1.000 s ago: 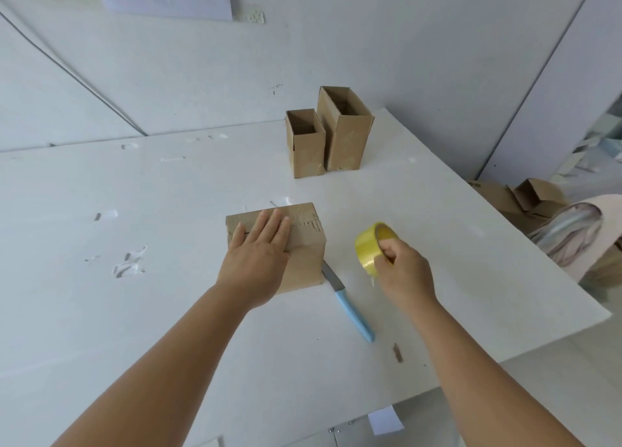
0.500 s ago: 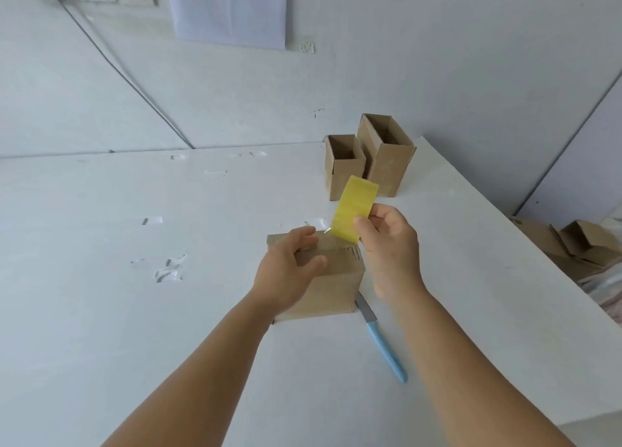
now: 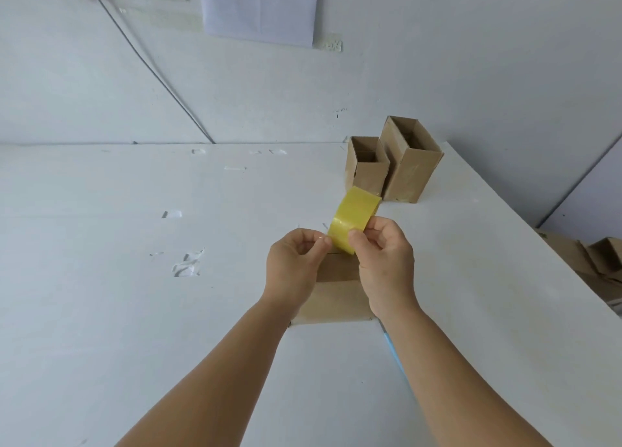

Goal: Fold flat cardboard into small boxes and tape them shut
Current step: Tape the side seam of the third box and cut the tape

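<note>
Two hands (image 3: 340,264) pinch tape roll (image 3: 353,222) | above closed box (image 3: 336,298)

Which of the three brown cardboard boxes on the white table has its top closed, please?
The brown cardboard box under the hands, nearest the person, has its top folded shut. The short open box and the tall open box at the far edge stand open-topped.

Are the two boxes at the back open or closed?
Open. Both the small box and the tall box stand upright, showing dark insides.
</note>
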Tool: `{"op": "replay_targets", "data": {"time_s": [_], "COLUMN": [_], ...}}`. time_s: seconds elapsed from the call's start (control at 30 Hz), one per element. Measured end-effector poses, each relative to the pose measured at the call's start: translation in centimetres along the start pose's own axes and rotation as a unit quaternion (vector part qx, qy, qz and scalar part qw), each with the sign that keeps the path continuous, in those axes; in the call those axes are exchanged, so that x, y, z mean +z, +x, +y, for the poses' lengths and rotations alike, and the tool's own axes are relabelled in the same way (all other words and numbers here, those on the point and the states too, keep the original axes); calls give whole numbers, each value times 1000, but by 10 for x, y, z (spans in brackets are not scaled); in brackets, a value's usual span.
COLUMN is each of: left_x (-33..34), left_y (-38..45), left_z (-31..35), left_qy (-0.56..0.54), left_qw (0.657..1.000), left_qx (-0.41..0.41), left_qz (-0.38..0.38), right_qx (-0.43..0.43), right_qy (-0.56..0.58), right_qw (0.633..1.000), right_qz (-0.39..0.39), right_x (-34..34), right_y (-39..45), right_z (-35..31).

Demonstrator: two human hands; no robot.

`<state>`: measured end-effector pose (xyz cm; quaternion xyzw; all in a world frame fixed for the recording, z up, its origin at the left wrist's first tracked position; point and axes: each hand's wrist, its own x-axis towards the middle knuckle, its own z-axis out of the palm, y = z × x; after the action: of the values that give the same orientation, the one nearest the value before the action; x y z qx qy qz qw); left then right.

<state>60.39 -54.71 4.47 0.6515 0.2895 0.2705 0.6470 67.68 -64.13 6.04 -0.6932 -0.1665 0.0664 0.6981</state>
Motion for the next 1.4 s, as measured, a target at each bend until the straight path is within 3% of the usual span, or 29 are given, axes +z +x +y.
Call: {"op": "replay_targets", "data": {"time_s": [0.3, 0.63, 0.8, 0.9, 1.0, 1.23, 1.4], "left_x": [-5, -9, -12, -17, -23, -49, -66], "left_y": [1, 5, 9, 12, 14, 17, 20], "left_z": [0, 3, -1, -1, -2, 5, 11], "left_qy": [13, -30, -18, -37, -94, -127, -59], "left_qw": [996, 997, 998, 997, 992, 979, 973], "left_qx": [-13, -37, -49, -48, -45, -95, -148], "left_qz": [-85, -53, -25, -50, -78, -130, -167], "right_qx": [-5, -83, 7, 44, 34, 14, -34], "right_qy": [-18, -140, -12, -101, -179, -199, -217], "right_qw": [999, 987, 999, 994, 983, 980, 976], "right_qz": [42, 3, 47, -11, -3, -14, -4], "right_x": [4, 7, 3, 0, 3, 5, 8], "right_y": [5, 2, 13, 24, 32, 34, 29], "right_z": [6, 18, 11, 13, 15, 19, 20]}}
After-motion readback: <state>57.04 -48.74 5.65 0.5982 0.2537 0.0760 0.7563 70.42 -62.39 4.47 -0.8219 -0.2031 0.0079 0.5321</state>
